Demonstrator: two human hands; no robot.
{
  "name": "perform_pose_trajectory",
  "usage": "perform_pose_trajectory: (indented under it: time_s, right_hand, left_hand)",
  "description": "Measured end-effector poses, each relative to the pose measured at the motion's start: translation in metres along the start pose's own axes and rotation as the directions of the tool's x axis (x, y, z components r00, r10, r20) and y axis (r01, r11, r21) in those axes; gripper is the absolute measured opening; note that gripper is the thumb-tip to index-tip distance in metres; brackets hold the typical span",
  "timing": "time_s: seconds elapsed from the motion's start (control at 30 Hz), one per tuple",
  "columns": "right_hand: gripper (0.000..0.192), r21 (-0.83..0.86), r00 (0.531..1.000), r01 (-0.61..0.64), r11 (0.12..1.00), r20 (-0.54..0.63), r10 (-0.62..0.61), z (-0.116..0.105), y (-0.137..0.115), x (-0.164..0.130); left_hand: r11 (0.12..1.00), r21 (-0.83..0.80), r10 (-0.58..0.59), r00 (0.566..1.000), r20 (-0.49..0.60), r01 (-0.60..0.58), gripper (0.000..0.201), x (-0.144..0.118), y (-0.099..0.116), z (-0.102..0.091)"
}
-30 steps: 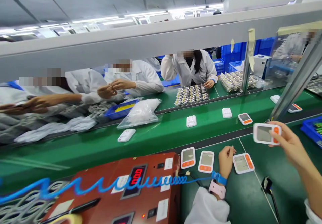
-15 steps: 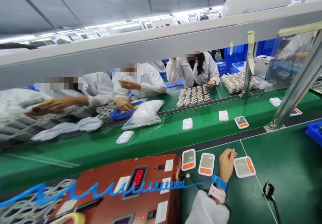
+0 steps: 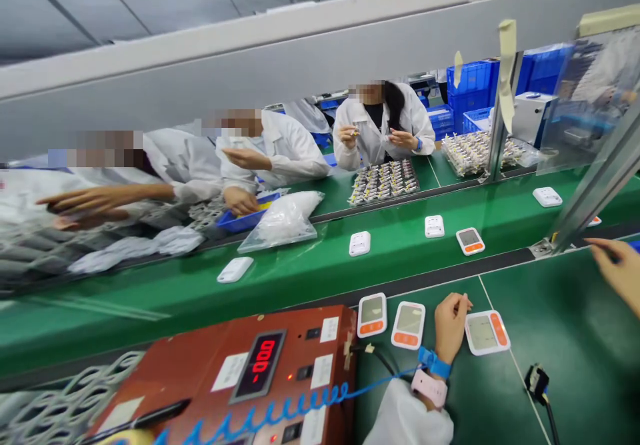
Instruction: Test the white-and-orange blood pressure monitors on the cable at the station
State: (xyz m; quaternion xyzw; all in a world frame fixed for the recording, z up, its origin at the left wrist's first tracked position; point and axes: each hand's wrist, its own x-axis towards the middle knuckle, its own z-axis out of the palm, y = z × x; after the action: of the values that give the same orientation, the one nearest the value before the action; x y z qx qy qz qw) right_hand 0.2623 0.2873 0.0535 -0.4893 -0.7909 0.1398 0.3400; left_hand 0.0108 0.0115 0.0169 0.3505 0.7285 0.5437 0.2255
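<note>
My left hand (image 3: 451,328) rests on the green bench with its fingers curled in, and nothing shows in them. It wears a blue wrist strap (image 3: 434,364) with a coiled blue cord, and a pink band. Just to its right lies a white monitor with orange buttons (image 3: 487,333), screen up, close to the fingertips. Two similar monitors, one nearer (image 3: 409,325) and one farther left (image 3: 373,315), lie left of the hand. At the right edge my right hand (image 3: 616,268), partly cut off, is open with fingers stretched leftward, holding nothing visible.
A red-brown box with a red digit display (image 3: 260,365) stands at left. A black connector on a cable (image 3: 537,382) lies at right. Beyond, a green belt (image 3: 300,265) carries several white devices. A metal post (image 3: 595,178) rises at right. Co-workers in white coats sit opposite.
My right hand has come into view at the right edge. My left hand stays in place. The devices on the belt have shifted slightly left; a co-worker opposite has lowered a hand.
</note>
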Motion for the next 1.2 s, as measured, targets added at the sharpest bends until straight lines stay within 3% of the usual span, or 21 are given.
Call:
perform_pose_trajectory:
  time_s: [0.07, 0.17, 0.3, 0.37, 0.47, 0.57, 0.67, 0.77, 0.9, 1.03, 1.2]
  right_hand:
    - [0.04, 0.285, 0.953, 0.014, 0.958, 0.288, -0.099, 0.036, -0.054, -0.005]
    - [0.042, 0.347, 0.878, 0.003, 0.938, 0.449, -0.169, 0.101, -0.108, -0.005]
    - [0.048, 0.326, 0.89, -0.013, 0.945, 0.435, -0.138, 0.171, -0.153, -0.008]
    - [0.052, 0.363, 0.895, -0.004, 0.932, 0.416, -0.158, 0.189, -0.173, -0.014]
    - [0.054, 0.498, 0.862, 0.014, 0.867, 0.434, -0.263, 0.198, -0.194, -0.025]
    - [0.055, 0.607, 0.827, -0.049, 0.793, 0.47, -0.308, 0.192, -0.205, -0.032]
    - [0.057, 0.672, 0.832, -0.148, 0.725, 0.482, -0.277, 0.172, -0.213, -0.04]
    - [0.052, 0.746, 0.825, -0.284, 0.603, 0.51, -0.242, 0.136, -0.224, -0.052]
    - [0.049, 0.76, 0.75, -0.535, 0.368, 0.628, -0.206, 0.077, -0.238, -0.069]
    - [0.052, 0.732, 0.72, -0.578, 0.359, 0.666, -0.198, 0.037, -0.242, -0.079]
    - [0.053, 0.795, 0.799, -0.451, 0.406, 0.563, -0.213, 0.017, -0.243, -0.084]
  left_hand:
    - [1.0, -0.006, 0.001, 1.0, -0.002, -0.001, 0.041, 0.0, 0.0, 0.0]
    - [1.0, -0.017, -0.004, 1.0, -0.001, 0.004, 0.041, 0.0, -0.002, 0.001]
    - [1.0, -0.022, 0.011, 1.0, -0.006, -0.011, 0.038, 0.0, -0.003, 0.001]
    - [0.999, -0.029, 0.018, 1.0, -0.009, -0.018, 0.038, -0.001, -0.003, 0.002]
    - [0.999, -0.04, 0.021, 1.0, -0.015, -0.022, 0.037, -0.001, -0.003, 0.002]
    - [0.999, -0.049, 0.01, 1.0, -0.022, -0.011, 0.036, -0.001, -0.003, 0.002]
    - [0.999, -0.051, 0.013, 1.0, -0.023, -0.014, 0.035, -0.001, -0.003, 0.002]
    - [0.999, -0.047, 0.025, 0.999, -0.021, -0.026, 0.036, -0.001, -0.003, 0.001]
    - [0.999, -0.044, 0.025, 1.0, -0.014, -0.026, 0.036, 0.0, -0.004, 0.001]
    - [0.999, -0.047, 0.014, 1.0, -0.014, -0.015, 0.034, -0.001, -0.008, 0.003]
    - [0.998, -0.061, -0.034, 0.999, -0.022, 0.033, 0.026, -0.001, -0.011, 0.005]
